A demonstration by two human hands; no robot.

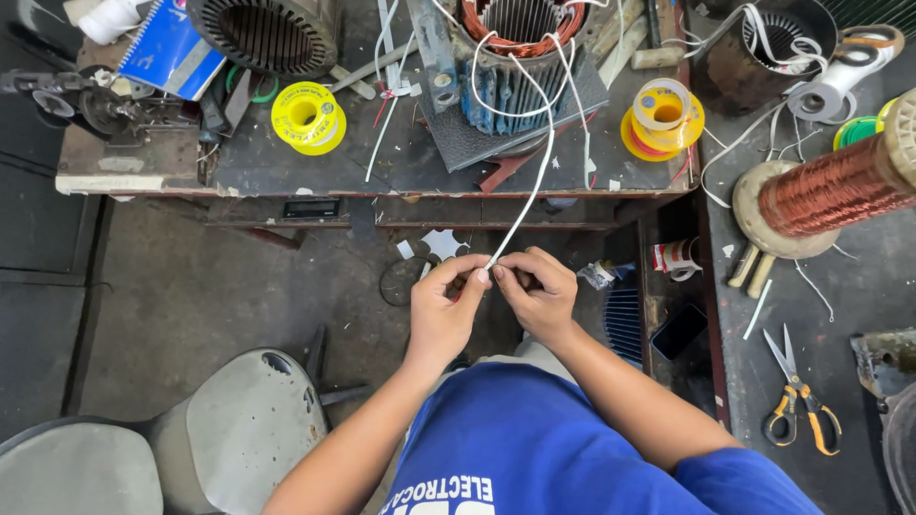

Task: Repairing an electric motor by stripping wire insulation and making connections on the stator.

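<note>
A thin white sleeve [534,181], smooth and slightly curved, is running as one long line from the motor stator [520,57] on the far desk [401,162] down and leftward to the near hands, its near end pointing toward the person. The left hand [444,310] and the right hand [539,291] are meeting just below the desk edge, the fingers [474,277] of both pressing together and pinching that near end between them. Two yellow spools [308,116] are lying on the desk either side of the stator.
</note>
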